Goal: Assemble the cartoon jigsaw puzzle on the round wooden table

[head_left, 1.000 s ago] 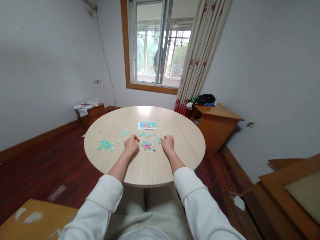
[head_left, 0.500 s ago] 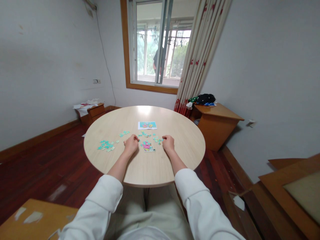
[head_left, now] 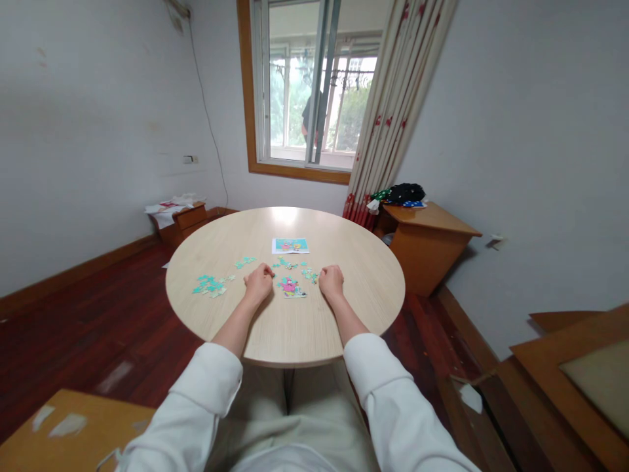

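Note:
A partly joined jigsaw puzzle (head_left: 291, 287) with a pink figure lies on the table between my hands. Left of it, my left hand (head_left: 259, 283) rests closed, thumb and forefinger pinched at a small teal puzzle piece (head_left: 274, 275). On the other side my right hand (head_left: 331, 282) is curled closed beside a cluster of loose puzzle pieces (head_left: 309, 274); whatever its fingers hold, if anything, is hidden. More loose pieces (head_left: 287, 263) lie just above the joined part. Behind them is a picture sheet (head_left: 291, 246) with a pink and a yellow figure.
The round wooden table (head_left: 295, 341) also bears a large heap of teal pieces (head_left: 210, 286) at the left and a smaller group (head_left: 245, 262) nearer the middle. A wooden cabinet (head_left: 427, 229) with cloth on top stands behind right. A person (head_left: 310, 118) shows through the window.
My right fingers have curled in slightly, away from the loose pieces. The left hand stays where it was, and the view has shifted a touch.

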Demonstrator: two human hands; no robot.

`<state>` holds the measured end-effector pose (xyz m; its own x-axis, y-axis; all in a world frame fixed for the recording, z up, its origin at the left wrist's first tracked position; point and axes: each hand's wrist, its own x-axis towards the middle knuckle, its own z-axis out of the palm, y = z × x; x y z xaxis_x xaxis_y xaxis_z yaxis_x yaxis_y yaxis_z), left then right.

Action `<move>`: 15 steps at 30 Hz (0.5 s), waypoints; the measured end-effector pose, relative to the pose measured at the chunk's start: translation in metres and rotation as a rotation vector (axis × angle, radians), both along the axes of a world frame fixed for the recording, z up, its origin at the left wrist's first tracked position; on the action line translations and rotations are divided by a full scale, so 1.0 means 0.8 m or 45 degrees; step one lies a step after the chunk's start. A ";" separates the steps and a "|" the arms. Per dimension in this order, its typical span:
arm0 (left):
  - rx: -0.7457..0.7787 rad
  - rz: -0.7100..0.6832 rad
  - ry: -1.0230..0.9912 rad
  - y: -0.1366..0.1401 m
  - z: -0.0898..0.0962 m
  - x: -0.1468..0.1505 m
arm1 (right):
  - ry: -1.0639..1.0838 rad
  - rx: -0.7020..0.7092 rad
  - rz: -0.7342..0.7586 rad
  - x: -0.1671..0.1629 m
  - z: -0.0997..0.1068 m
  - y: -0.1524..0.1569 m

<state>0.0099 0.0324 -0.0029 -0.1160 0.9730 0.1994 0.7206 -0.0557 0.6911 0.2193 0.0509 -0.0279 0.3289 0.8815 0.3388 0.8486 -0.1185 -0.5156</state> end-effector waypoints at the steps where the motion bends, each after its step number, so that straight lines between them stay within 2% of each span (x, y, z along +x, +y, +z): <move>1: -0.001 -0.001 -0.001 0.000 0.000 0.000 | -0.010 -0.013 0.001 0.000 0.000 0.000; 15: -0.007 0.005 0.002 0.001 -0.001 0.000 | -0.004 -0.074 0.060 0.005 0.007 -0.003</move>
